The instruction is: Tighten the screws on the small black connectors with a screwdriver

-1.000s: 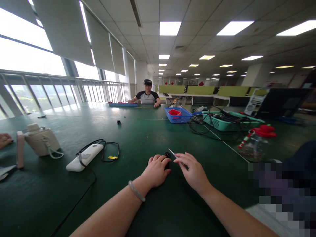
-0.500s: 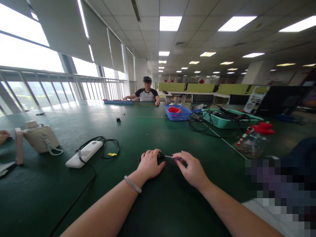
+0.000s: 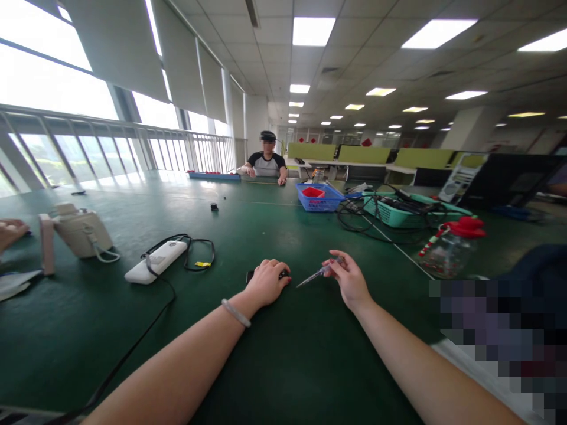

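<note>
My left hand (image 3: 266,281) lies curled over a small black object (image 3: 250,275) on the green table (image 3: 283,354), pressing it down; only its dark edges show. My right hand (image 3: 348,277) pinches a thin screwdriver (image 3: 315,275) by its handle. The metal tip slants down to the left and ends a short gap from my left fingers. A pale bracelet (image 3: 235,312) circles my left wrist.
A white power bank (image 3: 155,262) with a black cable (image 3: 195,260) lies to the left, beside a cream bottle (image 3: 84,233). A blue basket (image 3: 322,197), a teal basket of cables (image 3: 401,213) and a red-lidded jar (image 3: 452,245) stand at the right. Another person (image 3: 267,162) sits at the far end.
My right hand has drawn the screwdriver back to the right, away from the black object. My left hand stays on the object. The view has tilted up slightly.
</note>
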{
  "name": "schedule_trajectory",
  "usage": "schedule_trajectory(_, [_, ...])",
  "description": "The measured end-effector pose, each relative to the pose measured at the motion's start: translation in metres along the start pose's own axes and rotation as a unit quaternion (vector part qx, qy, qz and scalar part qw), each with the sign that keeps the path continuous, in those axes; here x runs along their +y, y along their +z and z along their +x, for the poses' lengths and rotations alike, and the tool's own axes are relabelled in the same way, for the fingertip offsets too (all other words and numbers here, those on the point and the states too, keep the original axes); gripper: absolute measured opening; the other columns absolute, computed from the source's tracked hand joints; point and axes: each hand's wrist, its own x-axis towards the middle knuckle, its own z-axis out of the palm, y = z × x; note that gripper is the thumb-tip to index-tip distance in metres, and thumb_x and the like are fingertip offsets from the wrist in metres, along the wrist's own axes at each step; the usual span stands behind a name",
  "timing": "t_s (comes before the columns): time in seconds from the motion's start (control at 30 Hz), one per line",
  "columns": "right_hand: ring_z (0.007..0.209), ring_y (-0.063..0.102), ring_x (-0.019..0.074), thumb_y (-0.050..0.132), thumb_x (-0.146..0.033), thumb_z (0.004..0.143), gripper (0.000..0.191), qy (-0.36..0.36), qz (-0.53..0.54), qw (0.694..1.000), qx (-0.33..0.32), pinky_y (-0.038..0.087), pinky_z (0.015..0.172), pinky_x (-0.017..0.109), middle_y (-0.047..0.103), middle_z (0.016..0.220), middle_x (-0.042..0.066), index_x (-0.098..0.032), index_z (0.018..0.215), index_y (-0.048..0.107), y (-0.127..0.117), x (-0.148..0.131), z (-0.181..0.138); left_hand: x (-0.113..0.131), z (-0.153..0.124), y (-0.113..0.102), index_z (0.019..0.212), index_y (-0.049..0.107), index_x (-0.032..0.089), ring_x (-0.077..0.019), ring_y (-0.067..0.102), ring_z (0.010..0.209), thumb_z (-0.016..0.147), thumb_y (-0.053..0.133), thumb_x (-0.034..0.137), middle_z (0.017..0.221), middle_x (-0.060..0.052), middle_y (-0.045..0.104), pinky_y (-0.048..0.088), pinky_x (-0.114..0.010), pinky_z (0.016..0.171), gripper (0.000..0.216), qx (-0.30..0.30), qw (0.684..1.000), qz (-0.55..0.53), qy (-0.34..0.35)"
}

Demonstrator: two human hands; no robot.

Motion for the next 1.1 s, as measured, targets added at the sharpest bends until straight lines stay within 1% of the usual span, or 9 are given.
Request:
schedule_trajectory(0.1, [0.055,0.057,0.0131,0.078,-0.04,0.065,0.042,0.049,0.071,0.996,0.021,0.051,0.058,0.03,0.067,0.071,0.0,-0.02,0.098,0.061,-0.004,0.005,0.005,0.005,-0.002,0.0,0.11,0.062,0.027,-0.0244,0.051,0.112,0.09,0.054,0.04,0.113,-0.005,0.061,0.041,-0.039,0.098,0.026,0.002,1.0,0.004,0.006])
schedule_trajectory(0.3, [0.057,0.057,0.0144,0.076,-0.038,0.066,0.039,0.065,0.061,0.996,-0.014,0.05,0.058,0.031,0.065,0.07,0.0,-0.019,0.098,0.064,-0.005,0.001,0.002,0.02,-0.019,-0.009,0.113,0.06,0.027,-0.0238,0.051,0.112,0.091,0.053,0.039,0.115,-0.005,0.06,0.041,-0.039,0.098,0.026,-0.049,0.998,-0.001,0.048])
schedule_trajectory(0.5, [0.064,0.06,0.0161,0.077,-0.033,0.065,0.034,0.084,0.082,0.993,-0.02,0.05,0.059,0.029,0.064,0.069,0.0,-0.019,0.094,0.066,-0.005,0.0,0.003,0.01,-0.085,-0.039,0.112,0.058,0.028,-0.0208,0.049,0.113,0.09,0.055,0.032,0.119,-0.002,0.058,0.038,-0.036,0.104,0.023,-0.106,0.988,-0.038,0.105])
schedule_trajectory(0.6, [0.064,0.06,0.0164,0.076,-0.03,0.065,0.032,0.097,0.086,0.991,-0.022,0.05,0.058,0.029,0.065,0.069,0.001,-0.019,0.094,0.066,-0.005,-0.001,0.002,-0.005,-0.12,-0.055,0.112,0.058,0.03,-0.0194,0.049,0.116,0.089,0.054,0.026,0.12,-0.001,0.059,0.036,-0.035,0.106,0.023,-0.128,0.988,-0.04,0.073])
schedule_trajectory(0.7, [0.065,0.061,0.0168,0.075,-0.028,0.067,0.03,0.097,0.08,0.992,-0.029,0.05,0.058,0.029,0.065,0.069,0.001,-0.019,0.094,0.067,-0.004,-0.004,-0.001,-0.024,-0.143,-0.067,0.111,0.059,0.031,-0.0202,0.047,0.123,0.088,0.053,0.022,0.126,0.0,0.057,0.034,-0.038,0.11,0.026,-0.119,0.992,-0.043,0.022])
schedule_trajectory(0.8, [0.065,0.062,0.0171,0.074,-0.029,0.068,0.03,0.091,0.063,0.993,-0.044,0.051,0.058,0.03,0.065,0.07,0.002,-0.018,0.096,0.067,-0.003,-0.005,-0.002,-0.04,-0.149,-0.074,0.109,0.061,0.032,-0.0217,0.042,0.13,0.086,0.052,0.02,0.135,0.0,0.054,0.032,-0.042,0.113,0.027,-0.095,0.995,-0.039,0.011])
schedule_trajectory(0.9, [0.063,0.061,0.0166,0.074,-0.031,0.069,0.032,0.088,0.048,0.994,-0.05,0.05,0.057,0.03,0.065,0.07,0.001,-0.018,0.097,0.067,-0.002,-0.004,-0.002,-0.048,-0.143,-0.079,0.108,0.063,0.032,-0.0215,0.033,0.139,0.087,0.052,0.021,0.145,0.002,0.046,0.028,-0.043,0.116,0.026,-0.077,0.996,-0.032,0.018])
schedule_trajectory(1.03, [0.061,0.06,0.0154,0.074,-0.031,0.069,0.032,0.09,0.052,0.994,-0.047,0.049,0.057,0.029,0.066,0.069,0.002,-0.018,0.097,0.066,-0.003,-0.002,-0.001,-0.05,-0.133,-0.077,0.112,0.061,0.031,-0.0193,0.036,0.139,0.091,0.047,0.027,0.149,0.002,0.042,0.03,-0.04,0.116,0.025,-0.125,0.991,-0.052,0.01])
schedule_trajectory(1.1, [0.062,0.06,0.0158,0.074,-0.03,0.069,0.033,0.09,0.052,0.993,-0.048,0.05,0.058,0.029,0.066,0.07,0.002,-0.018,0.098,0.066,-0.003,-0.002,-0.002,-0.05,-0.134,-0.072,0.111,0.061,0.03,-0.0197,0.039,0.137,0.092,0.047,0.029,0.149,0.002,0.043,0.03,-0.041,0.115,0.025,-0.13,0.99,-0.05,-0.002])
